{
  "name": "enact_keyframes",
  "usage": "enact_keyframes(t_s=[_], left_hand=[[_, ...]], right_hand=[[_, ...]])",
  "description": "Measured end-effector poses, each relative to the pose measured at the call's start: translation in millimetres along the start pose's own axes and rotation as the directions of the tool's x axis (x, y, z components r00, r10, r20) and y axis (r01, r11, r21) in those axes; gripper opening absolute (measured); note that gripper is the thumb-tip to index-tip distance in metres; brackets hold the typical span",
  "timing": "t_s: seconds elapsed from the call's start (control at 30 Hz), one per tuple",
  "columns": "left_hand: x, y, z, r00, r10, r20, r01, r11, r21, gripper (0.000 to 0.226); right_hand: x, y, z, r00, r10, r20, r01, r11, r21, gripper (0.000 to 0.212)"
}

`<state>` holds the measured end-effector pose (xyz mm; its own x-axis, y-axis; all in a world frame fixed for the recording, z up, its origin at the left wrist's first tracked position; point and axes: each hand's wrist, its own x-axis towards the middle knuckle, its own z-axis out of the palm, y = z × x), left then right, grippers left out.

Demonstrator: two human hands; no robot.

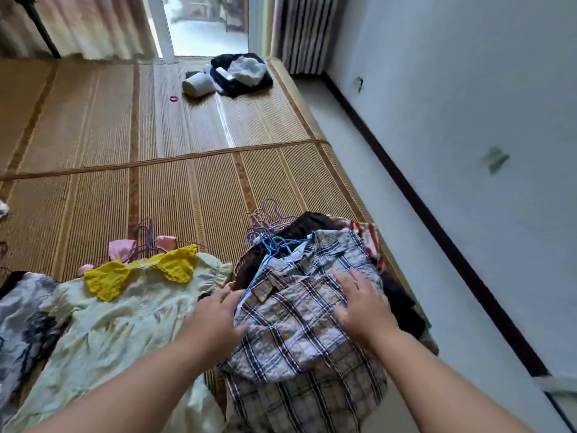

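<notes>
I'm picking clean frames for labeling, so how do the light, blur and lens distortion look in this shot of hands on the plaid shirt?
Head view: daylight blows out the doorway, with a glare streak down the woven mat; the wide lens bows the mat's seam and stretches the forearms; the left hand and right hand at the plaid shirt look slightly soft, likely motion blur.

Just left of the left hand I saw a pale green dress with yellow ruffles, spread on the woven mat. Further left lay a grey-and-black patterned garment. Ahead of the hand, beyond the dress, were pink cloth and purple hangers. Far ahead, well apart, sat a dark folded pile with a white roll beside it. Right of the right hand ran a white wall.
</notes>
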<state>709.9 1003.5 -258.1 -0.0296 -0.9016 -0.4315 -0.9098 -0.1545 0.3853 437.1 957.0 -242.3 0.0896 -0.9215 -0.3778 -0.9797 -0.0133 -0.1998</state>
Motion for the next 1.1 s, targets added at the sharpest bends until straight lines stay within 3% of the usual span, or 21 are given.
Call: enact_keyframes(t_s=[0.13,0.43,0.53,0.67,0.73,0.93,1.03,1.1], left_hand=[[49,23,22,0.996,-0.080,0.028,0.081,0.997,-0.005,0.069],[163,56,74,0.935,-0.337,0.109,0.344,0.937,-0.061,0.073],[186,54,91,0.895,-0.426,0.131,0.439,0.893,-0.093,0.077],[194,47,107,0.885,-0.450,0.122,0.462,0.881,-0.102,0.075],[193,45,110,0.884,-0.457,0.096,0.466,0.875,-0.131,0.074],[172,49,90,0.873,-0.486,0.047,0.485,0.854,-0.190,0.072],[150,52,64,0.879,-0.476,0.017,0.471,0.863,-0.182,0.049],[129,54,43,0.901,-0.433,0.029,0.433,0.890,-0.145,0.027]], right_hand=[[68,39,-2,0.999,-0.031,0.040,0.031,0.999,-0.018,0.067],[233,57,13,0.933,-0.323,0.157,0.338,0.938,-0.080,0.066],[276,54,32,0.910,-0.318,0.265,0.350,0.933,-0.081,0.063],[303,49,45,0.890,-0.283,0.358,0.361,0.916,-0.175,0.063],[306,51,40,0.878,-0.337,0.339,0.420,0.884,-0.208,0.054],[283,65,5,0.834,-0.491,0.254,0.494,0.868,0.055,0.024],[260,71,-15,0.808,-0.569,0.155,0.559,0.823,0.107,0.021],[238,66,-36,0.736,-0.675,0.051,0.668,0.736,0.107,0.039]])
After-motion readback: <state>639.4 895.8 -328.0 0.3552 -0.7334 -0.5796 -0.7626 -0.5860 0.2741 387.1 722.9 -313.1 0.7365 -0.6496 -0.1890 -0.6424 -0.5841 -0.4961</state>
